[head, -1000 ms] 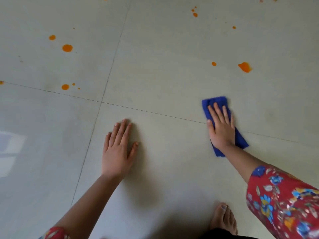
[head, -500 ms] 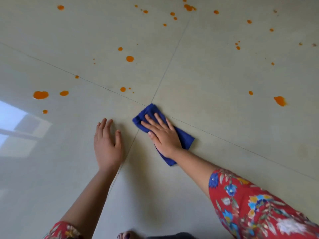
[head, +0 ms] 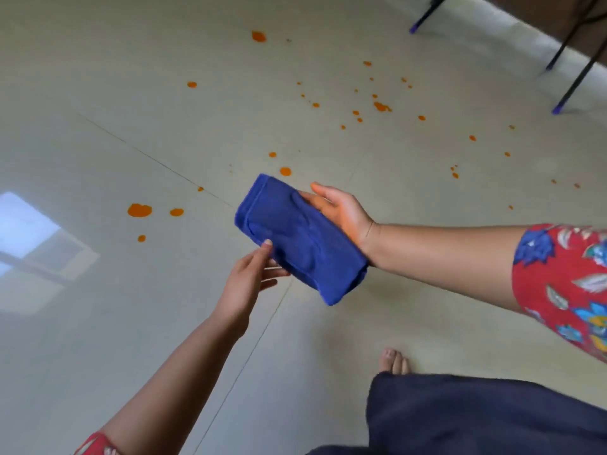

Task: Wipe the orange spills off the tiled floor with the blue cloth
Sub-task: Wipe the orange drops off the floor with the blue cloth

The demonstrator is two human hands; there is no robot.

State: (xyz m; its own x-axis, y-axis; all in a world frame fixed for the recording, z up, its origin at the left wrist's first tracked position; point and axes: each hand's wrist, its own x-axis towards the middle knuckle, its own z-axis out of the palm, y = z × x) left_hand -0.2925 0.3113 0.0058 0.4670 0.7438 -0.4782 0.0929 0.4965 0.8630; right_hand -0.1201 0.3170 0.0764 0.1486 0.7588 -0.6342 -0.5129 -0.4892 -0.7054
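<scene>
A folded blue cloth (head: 295, 238) was held above the tiled floor (head: 98, 323), long axis running far-left to near-right, draped over the right hand's (head: 341, 213) outstretched fingers. The left hand (head: 249, 277) pinched its near edge, with orange spills (head: 285, 171) lying just beyond.

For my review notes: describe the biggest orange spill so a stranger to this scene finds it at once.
Start at the bright window reflection on the left of the tiled floor. Between it and the blue cloth lie three orange spots. The biggest orange spill is the leftmost, a wide lobed blob, larger than the oval spot beside it and the dot below.
</scene>
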